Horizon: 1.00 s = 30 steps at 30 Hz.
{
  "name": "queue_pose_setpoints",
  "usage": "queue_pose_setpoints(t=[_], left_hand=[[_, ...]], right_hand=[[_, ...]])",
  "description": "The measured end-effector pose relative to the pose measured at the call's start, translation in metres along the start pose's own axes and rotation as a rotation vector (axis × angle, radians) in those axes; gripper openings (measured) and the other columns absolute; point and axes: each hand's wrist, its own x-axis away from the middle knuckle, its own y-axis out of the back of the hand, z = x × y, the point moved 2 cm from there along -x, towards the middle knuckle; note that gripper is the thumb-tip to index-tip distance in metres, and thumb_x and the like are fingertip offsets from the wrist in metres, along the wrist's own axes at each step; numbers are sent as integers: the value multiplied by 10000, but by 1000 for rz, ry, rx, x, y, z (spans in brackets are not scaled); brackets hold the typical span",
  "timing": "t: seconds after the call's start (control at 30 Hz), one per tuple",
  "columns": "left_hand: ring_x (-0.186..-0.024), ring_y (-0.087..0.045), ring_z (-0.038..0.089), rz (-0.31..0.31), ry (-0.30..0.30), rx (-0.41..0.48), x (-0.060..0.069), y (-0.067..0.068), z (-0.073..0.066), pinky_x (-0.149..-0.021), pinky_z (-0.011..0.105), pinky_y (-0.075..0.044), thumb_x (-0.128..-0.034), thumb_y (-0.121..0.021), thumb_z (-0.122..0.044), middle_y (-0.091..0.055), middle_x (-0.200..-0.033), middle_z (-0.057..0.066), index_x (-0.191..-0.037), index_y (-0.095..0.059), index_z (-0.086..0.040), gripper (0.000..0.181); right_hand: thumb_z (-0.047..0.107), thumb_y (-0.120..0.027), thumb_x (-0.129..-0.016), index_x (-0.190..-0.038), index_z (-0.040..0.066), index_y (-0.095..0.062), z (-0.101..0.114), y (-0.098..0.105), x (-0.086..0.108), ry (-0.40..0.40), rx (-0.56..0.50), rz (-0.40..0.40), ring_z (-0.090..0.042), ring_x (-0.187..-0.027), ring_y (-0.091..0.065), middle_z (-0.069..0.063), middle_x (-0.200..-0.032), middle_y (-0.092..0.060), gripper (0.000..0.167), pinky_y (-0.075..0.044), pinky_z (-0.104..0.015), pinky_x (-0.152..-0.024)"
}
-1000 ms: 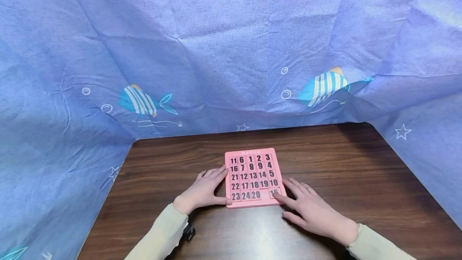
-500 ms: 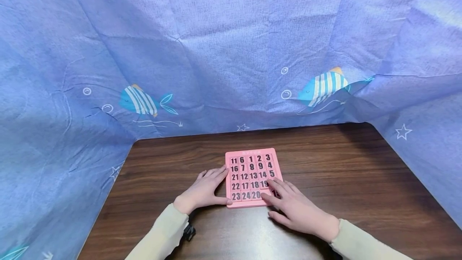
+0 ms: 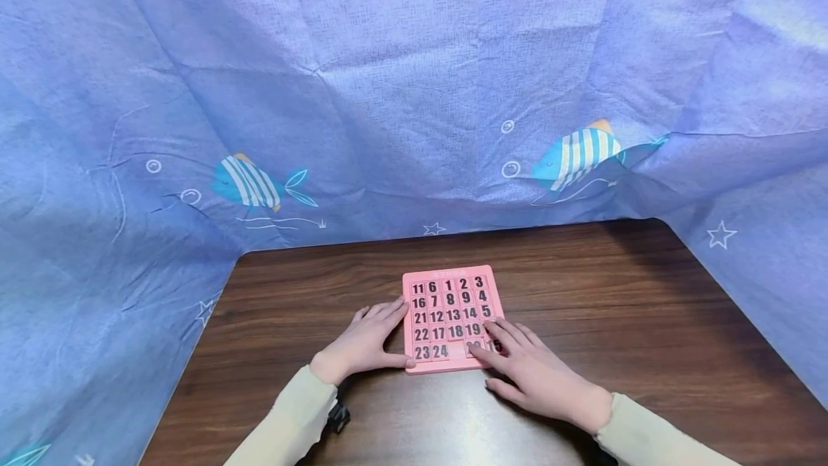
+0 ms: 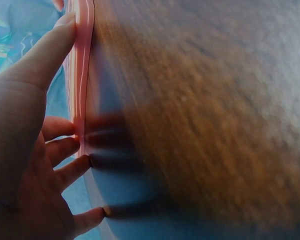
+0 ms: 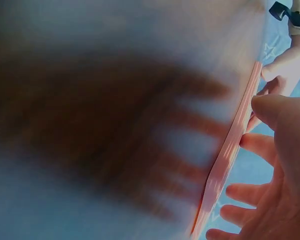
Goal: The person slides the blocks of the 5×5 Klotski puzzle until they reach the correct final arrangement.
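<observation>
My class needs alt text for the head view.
A pink number puzzle lies on a brown table, a left hand against its left edge and a right hand over its lower right tiles. Behind hangs blue cloth printed with fish.

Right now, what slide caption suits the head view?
Left hand rests at the left edge of a pink number puzzle; right hand touches its 20 tile beside a gap.

right hand point(image 3: 546, 383) masks part of pink number board point(image 3: 457, 355).
the spot right of the 19 tile point(image 3: 473, 330) is hidden, the 20 tile point(image 3: 468, 344) and 15 tile point(image 3: 497, 346) partly covered; white lettering point(image 3: 448, 274) up top is too small to read. sleeves point(image 3: 287, 408) leave the head view at its bottom edge. in both wrist views the table point(image 4: 215, 100) blurs and the board is cut off.
</observation>
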Motion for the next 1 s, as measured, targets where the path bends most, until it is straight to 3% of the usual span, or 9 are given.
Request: queue_pose_setpoints(t=[0.23, 0.37, 0.67, 1.0], left_hand=[[-1529, -331, 325, 1, 5, -4, 0, 0, 0, -1188, 650, -257, -853, -736, -676, -305, -1700, 81, -1634, -355, -103, 1040], [-1526, -337, 323, -5, -4, -10, 0, -1, 0, -1185, 647, -262, -853, -735, -677, -306, -1700, 81, -1635, -352, -103, 1043], [-1522, -342, 331, -5, -3, -16, 0, -3, -1, -1184, 646, -267, -858, -730, -677, -314, -1696, 90, -1633, -354, -96, 1039], [-1526, -333, 330, 0, 3, 0, 1, 0, -1, -1190, 647, -251, -855, -738, -670, -304, -1700, 83, -1635, -351, -100, 1040]], right_hand=[[371, -738, -947, -1416, 155, -664, 0, 3, 1, 16, 9, -17, -443, -1363, -519, -250, -1494, -534, 522, -446, -623, -1056], [392, -725, -952, -1383, 138, -677, 6, 2, -11, 43, 15, -5, -425, -1369, -516, -248, -1476, -548, 502, -439, -610, -1074], [412, -636, -1014, -1439, 211, -650, 26, -7, -40, 92, 8, 77, -436, -1407, -481, -235, -1536, -504, 470, -403, -614, -1117], [407, -648, -1009, -1452, 257, -642, 11, -2, -30, 39, -23, 111, -449, -1432, -447, -239, -1555, -481, 468, -386, -644, -1118]])
